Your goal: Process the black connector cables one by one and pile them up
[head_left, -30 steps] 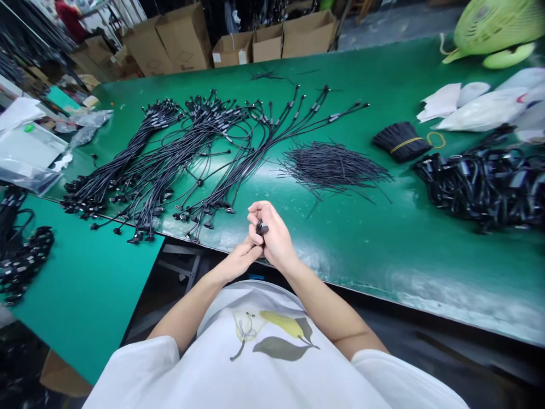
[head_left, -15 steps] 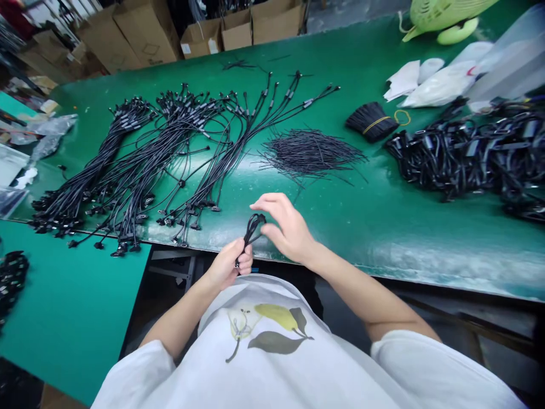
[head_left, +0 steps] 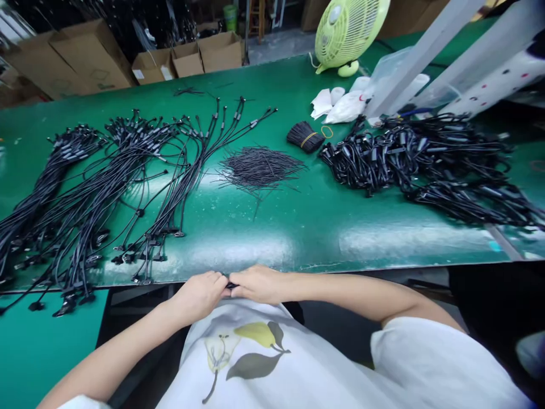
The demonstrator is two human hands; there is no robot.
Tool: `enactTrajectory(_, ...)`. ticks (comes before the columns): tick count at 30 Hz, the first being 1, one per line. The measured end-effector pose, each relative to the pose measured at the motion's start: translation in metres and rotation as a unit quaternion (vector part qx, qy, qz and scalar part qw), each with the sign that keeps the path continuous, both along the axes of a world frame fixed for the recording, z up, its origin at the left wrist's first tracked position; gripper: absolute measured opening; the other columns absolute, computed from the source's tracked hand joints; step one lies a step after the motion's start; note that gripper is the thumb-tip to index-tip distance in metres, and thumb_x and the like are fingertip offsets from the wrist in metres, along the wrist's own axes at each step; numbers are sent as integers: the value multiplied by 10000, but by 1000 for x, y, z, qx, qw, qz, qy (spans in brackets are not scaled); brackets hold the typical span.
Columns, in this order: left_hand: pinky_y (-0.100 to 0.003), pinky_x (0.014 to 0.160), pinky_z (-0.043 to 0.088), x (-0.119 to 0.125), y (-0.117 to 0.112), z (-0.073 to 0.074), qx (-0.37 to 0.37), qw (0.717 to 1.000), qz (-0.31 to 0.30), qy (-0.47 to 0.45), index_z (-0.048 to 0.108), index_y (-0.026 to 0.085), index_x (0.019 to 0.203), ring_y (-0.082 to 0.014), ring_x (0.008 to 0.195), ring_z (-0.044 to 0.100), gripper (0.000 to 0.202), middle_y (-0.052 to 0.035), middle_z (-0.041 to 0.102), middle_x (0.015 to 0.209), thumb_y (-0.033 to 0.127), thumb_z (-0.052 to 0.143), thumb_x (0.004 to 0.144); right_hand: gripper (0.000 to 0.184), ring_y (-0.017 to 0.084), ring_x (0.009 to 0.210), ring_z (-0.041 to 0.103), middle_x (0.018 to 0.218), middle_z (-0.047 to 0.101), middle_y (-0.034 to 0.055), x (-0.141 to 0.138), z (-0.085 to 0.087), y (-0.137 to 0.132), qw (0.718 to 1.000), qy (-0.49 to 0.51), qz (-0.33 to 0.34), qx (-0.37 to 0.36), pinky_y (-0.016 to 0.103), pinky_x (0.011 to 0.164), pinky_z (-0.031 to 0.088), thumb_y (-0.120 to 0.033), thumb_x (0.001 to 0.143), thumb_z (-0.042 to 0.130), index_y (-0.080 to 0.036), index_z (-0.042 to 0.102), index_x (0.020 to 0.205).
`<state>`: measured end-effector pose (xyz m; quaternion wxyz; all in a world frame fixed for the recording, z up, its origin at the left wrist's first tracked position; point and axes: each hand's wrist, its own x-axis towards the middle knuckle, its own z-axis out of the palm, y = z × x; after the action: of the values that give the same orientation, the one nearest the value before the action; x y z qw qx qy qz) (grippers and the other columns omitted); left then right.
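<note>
Glossy green workbench [head_left: 272,244]; left hand [head_left: 198,294] and right hand [head_left: 259,284] pinch a black connector [head_left: 230,286].

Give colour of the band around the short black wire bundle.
Yellow: the rubber band around the bundle of short black wires shows best in the head view.

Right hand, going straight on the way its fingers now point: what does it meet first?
The right hand points toward the left hand; first in line is the small black cable part between them, which it seems to touch.
</note>
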<state>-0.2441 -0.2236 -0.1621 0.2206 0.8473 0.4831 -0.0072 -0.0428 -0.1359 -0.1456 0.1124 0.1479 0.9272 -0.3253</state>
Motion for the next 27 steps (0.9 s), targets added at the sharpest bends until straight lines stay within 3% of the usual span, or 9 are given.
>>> enactTrajectory(3, -281, 666, 407, 6, 8, 3, -90, 989, 52, -100, 552, 169, 875, -176, 725, 546, 351, -44, 598, 807, 366, 291, 1002, 285, 151, 660, 580, 802, 662, 56, 2, -7, 0, 998, 9, 8, 59, 250, 568, 338, -355, 993, 394, -145, 586, 973)
enactTrajectory(5, -260, 643, 391, 10, 14, 4, -184, 951, 122, -214, 566, 179, 860, -153, 687, 517, 346, -16, 576, 762, 408, 339, 985, 274, 144, 638, 570, 778, 658, 46, 4, -11, 5, 996, 46, 15, 78, 244, 560, 346, -351, 981, 422, -150, 602, 937)
enactTrajectory(8, -227, 523, 313, 13, 19, -1, -306, 840, 246, -375, 575, 173, 799, -107, 532, 387, 389, 39, 446, 587, 531, 469, 909, 263, 133, 665, 584, 760, 655, 2, 13, -10, 33, 984, 159, -47, 61, 226, 592, 399, -400, 948, 501, -199, 644, 855)
enactTrajectory(11, -212, 470, 243, 13, 19, -9, -333, 718, 364, -491, 563, 152, 774, -74, 468, 286, 432, 77, 347, 521, 581, 590, 821, 320, 159, 852, 609, 911, 666, 34, 36, -6, 87, 952, 231, -186, 73, 271, 763, 457, -346, 998, 382, -214, 664, 924)
enactTrajectory(13, -199, 465, 243, 14, 18, -10, -306, 654, 421, -549, 561, 142, 780, -62, 474, 283, 423, 79, 347, 536, 555, 648, 793, 363, 201, 938, 582, 1011, 639, 101, 55, -10, 128, 916, 220, -309, 134, 336, 836, 447, -268, 1005, 298, -179, 651, 1008)
enactTrajectory(16, -177, 462, 258, 20, 21, -6, -271, 587, 454, -612, 559, 134, 790, -48, 491, 302, 396, 72, 358, 583, 506, 695, 781, 258, 251, 952, 538, 1045, 604, 157, 77, -29, 174, 839, 140, -457, 260, 382, 852, 428, -237, 943, 422, -136, 652, 1001)
enactTrajectory(18, -169, 461, 268, 25, 24, -3, -267, 563, 453, -637, 557, 133, 791, -40, 496, 315, 390, 67, 366, 606, 491, 709, 777, 236, 255, 924, 524, 1024, 601, 161, 85, -42, 188, 826, 103, -463, 305, 381, 845, 420, -227, 919, 450, -124, 656, 968)
enactTrajectory(21, -162, 461, 280, 33, 28, -1, -267, 550, 447, -653, 555, 133, 797, -36, 497, 330, 390, 66, 369, 611, 487, 717, 775, 249, 237, 885, 520, 997, 601, 136, 90, -49, 190, 818, 112, -463, 322, 354, 807, 409, -222, 924, 425, -143, 660, 934)
enactTrajectory(27, -156, 453, 274, 47, 27, 1, -269, 542, 438, -665, 550, 130, 794, -30, 486, 331, 411, 69, 373, 602, 496, 731, 757, 193, 195, 791, 471, 883, 554, 89, 90, -23, 164, 782, 215, -527, 253, 323, 764, 360, -230, 912, 447, -164, 625, 875)
